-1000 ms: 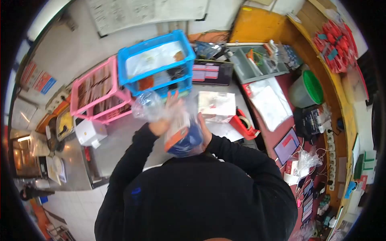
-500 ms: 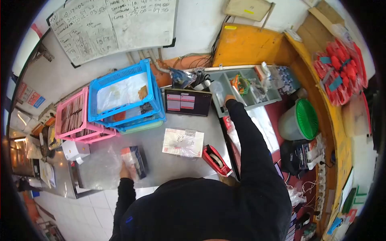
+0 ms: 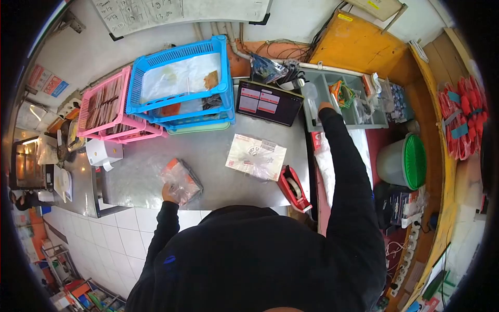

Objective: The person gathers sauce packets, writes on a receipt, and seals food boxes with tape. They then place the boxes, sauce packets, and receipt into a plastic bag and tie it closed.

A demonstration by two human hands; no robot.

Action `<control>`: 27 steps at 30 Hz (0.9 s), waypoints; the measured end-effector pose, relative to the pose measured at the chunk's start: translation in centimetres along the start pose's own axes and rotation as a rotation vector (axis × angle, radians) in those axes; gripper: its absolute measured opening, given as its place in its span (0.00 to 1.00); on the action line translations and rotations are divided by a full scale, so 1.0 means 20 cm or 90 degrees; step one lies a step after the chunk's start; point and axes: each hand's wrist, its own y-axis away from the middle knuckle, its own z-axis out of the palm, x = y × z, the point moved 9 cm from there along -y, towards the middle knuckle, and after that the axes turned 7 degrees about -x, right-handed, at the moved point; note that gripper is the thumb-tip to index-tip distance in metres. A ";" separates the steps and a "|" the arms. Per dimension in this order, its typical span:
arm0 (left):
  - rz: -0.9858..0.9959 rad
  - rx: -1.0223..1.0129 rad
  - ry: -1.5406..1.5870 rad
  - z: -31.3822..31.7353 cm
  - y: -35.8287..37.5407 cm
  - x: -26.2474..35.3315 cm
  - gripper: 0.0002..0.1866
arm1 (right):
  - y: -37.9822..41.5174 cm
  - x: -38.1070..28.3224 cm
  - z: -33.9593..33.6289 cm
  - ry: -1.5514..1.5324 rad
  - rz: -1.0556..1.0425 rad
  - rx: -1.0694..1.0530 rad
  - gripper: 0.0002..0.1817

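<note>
My left hand [image 3: 168, 193] is at the near edge of the steel table, closed on the side of a red-and-dark packet [image 3: 182, 182] with clear plastic film over it. Its fingertips are partly covered by the plastic. My right arm stretches forward to a grey divided tray [image 3: 325, 78], and my right hand [image 3: 326, 106] is at its near left compartment, fingers hidden inside. A white printed box [image 3: 255, 157] under clear plastic lies between my arms, with a red tape dispenser [image 3: 293, 190] at its right.
Blue stacked baskets [image 3: 179, 106] and pink baskets [image 3: 106, 104] stand at the back left. A tablet [image 3: 268, 103] leans behind the box. A small white label printer [image 3: 104, 153] sits at left, a green-lidded bucket [image 3: 403, 161] at right.
The head view has shifted, so the table appears higher. The clear plastic, earlier flat left of the packet, now lies over it. My right hand stays at the grey tray.
</note>
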 end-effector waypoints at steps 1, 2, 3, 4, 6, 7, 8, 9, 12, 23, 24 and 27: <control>-0.024 -0.047 -0.070 0.04 -0.02 -0.08 0.12 | 0.03 0.03 -0.04 -0.032 0.037 0.013 0.13; -0.051 -0.095 -0.136 0.06 -0.04 -0.11 0.13 | 0.04 0.03 -0.01 0.004 0.031 -0.009 0.13; -0.040 -0.187 -0.170 0.09 -0.05 -0.15 0.13 | 0.03 0.03 0.02 0.042 0.023 -0.028 0.13; 0.008 -0.164 -0.132 0.09 -0.04 -0.14 0.13 | 0.00 0.01 0.04 0.072 0.015 -0.043 0.13; 0.112 -0.110 -0.074 0.05 -0.09 -0.16 0.13 | 0.01 -0.01 0.12 0.077 0.028 -0.013 0.14; 0.102 -0.163 -0.076 0.05 -0.08 -0.21 0.14 | -0.03 0.05 0.18 0.008 0.101 0.002 0.14; 0.083 -0.195 0.010 0.05 -0.07 -0.22 0.14 | -0.07 0.12 0.27 -0.080 0.185 0.024 0.14; 0.064 -0.225 0.095 0.06 -0.07 -0.21 0.14 | -0.05 0.14 0.28 -0.126 0.231 0.032 0.14; 0.044 -0.267 0.213 0.10 -0.06 -0.23 0.13 | 0.05 0.11 0.22 -0.161 0.249 0.002 0.15; -0.020 -0.353 0.444 0.23 -0.06 -0.33 0.12 | -0.05 0.16 0.21 -0.170 0.205 0.070 0.14; -0.025 -0.360 0.433 0.21 -0.07 -0.28 0.12 | -0.09 0.16 0.22 -0.170 0.202 0.067 0.14; -0.049 -0.361 0.368 0.28 -0.06 -0.43 0.10 | -0.15 0.17 0.33 -0.166 0.202 0.041 0.13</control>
